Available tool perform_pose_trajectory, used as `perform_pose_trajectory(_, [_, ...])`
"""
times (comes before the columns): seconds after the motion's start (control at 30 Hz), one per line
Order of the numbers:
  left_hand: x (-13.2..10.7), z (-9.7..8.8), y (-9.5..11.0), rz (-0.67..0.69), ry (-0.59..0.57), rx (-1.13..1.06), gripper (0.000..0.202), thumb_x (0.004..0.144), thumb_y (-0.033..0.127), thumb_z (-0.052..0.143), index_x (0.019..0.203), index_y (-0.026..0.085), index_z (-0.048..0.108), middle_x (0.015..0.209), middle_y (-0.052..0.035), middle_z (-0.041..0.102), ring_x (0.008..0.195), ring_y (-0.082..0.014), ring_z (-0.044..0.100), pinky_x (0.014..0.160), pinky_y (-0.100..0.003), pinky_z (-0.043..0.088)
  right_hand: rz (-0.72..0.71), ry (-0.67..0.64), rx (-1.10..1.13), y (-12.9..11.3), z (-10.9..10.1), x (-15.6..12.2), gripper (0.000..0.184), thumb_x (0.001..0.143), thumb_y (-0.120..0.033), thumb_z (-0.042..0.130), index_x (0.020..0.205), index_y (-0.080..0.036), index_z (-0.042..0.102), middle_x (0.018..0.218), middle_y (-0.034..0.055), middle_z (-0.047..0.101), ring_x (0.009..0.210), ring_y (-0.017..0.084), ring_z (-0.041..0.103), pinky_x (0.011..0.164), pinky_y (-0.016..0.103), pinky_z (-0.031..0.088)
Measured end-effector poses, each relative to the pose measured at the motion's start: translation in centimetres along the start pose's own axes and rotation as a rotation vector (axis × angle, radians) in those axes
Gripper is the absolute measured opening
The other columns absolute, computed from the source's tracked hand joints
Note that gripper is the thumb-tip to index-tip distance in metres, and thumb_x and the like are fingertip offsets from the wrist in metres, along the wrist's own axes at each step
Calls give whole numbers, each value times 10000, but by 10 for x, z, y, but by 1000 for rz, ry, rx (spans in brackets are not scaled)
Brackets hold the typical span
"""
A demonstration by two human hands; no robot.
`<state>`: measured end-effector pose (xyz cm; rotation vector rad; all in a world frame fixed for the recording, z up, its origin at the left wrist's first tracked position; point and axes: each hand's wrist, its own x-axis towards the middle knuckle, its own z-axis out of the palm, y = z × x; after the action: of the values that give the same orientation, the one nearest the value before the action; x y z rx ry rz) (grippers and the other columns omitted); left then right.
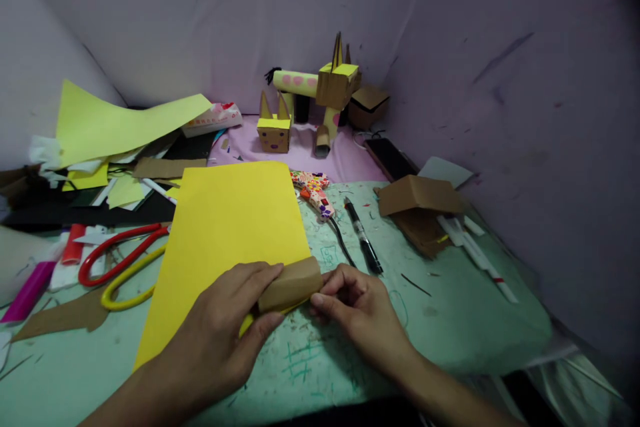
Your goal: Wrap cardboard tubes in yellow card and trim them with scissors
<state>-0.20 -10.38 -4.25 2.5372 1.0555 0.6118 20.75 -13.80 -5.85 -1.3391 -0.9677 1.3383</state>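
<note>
Basically, my left hand [227, 323] grips the rolled cardboard [291, 285] over the near-right part of the yellow sheet [235, 220], my right hand [357, 307] pinching its right end; probably light, stiffish but crushable, best held gently around the curve.

Two hands [223, 320], one held roll [294, 285], one phone [391, 159]

Scuffed lilac walls [275, 13] stand around a green table [450, 330] in dim light.
</note>
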Motion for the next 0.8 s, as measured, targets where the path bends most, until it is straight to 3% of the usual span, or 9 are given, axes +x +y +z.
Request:
perform_pose_trajectory(0.1, [-5,-3,0,20,-88,59,629,850,326,566,1413,263,291,1318,-113,524,1179,-290,520,947,-449,493,42,-13,84,-1,1,-1,234,660,-250,727,601,-188,510,558,0,655,519,123,596,537,250,466])
perform_pose_trajectory(0.2, [-7,-5,0,42,-127,102,666,836,260,556,1431,227,259,1346,-141,480,1198,-311,481,957,-488,473,51,-19,107,-2,2,-1,242,660,-253,728,600,-185,503,549,-2,659,521,116,604,538,238,462])
perform_pose_trajectory(0.4, [1,-6,2,96,-117,110,509,893,164,445,1382,173,308,1232,-134,556,1074,-268,526,882,-454,494,99,-30,140,-5,2,0,267,647,-270,752,624,-181,501,543,-3,666,501,98,605,520,212,455])
perform_pose_trajectory(0.53, [6,-22,6,131,-131,189,478,872,140,440,1343,170,361,1210,-124,578,1032,-278,529,879,-485,461,113,-6,169,-5,3,-1,303,623,-293,782,629,-180,501,533,-2,664,487,99,608,510,209,463])
perform_pose_trajectory(0.67, [-10,-43,9,74,7,289,318,842,147,477,1155,195,514,1183,-116,568,1050,-294,506,882,-490,416,103,34,208,-5,3,-1,353,593,-339,813,618,-184,497,519,-19,640,487,114,619,517,229,497])
perform_pose_trajectory(0.8, [-31,-42,5,44,15,288,198,837,88,464,980,180,568,955,-92,600,885,-261,522,767,-448,426,64,19,124,-3,2,-3,331,624,-340,783,619,-187,490,529,-16,625,506,120,613,521,232,492])
